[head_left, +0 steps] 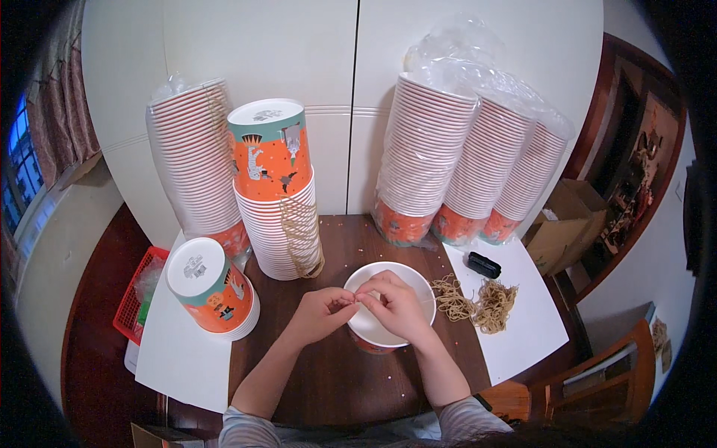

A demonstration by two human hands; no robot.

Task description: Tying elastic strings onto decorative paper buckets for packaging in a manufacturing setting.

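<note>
Hands meet over white paper bowl: left hand and right hand fingers pinch one rubber band. Right of bowl, band pile remains; banded stacks stand behind.

Overall light: even, soft indoor light, moderately bright at centre.
Brightest areas: pale cabinet doors and white sheets on the table.
Window: far left, blue-tinted daylight, weak, adds little.
Shadows: soft, short, under the hands and at the cup stacks' bases.
Glare: faint sheen on the plastic wrap over the stacks; dull reflection on the dark wooden table.
Distortion: strong fisheye; door edges bow, black vignette fills corners.
Sharpness: centre crisp; rim soft, right-hand room corner dim and murky.
Colour: slightly warm, oranges saturated.
</note>
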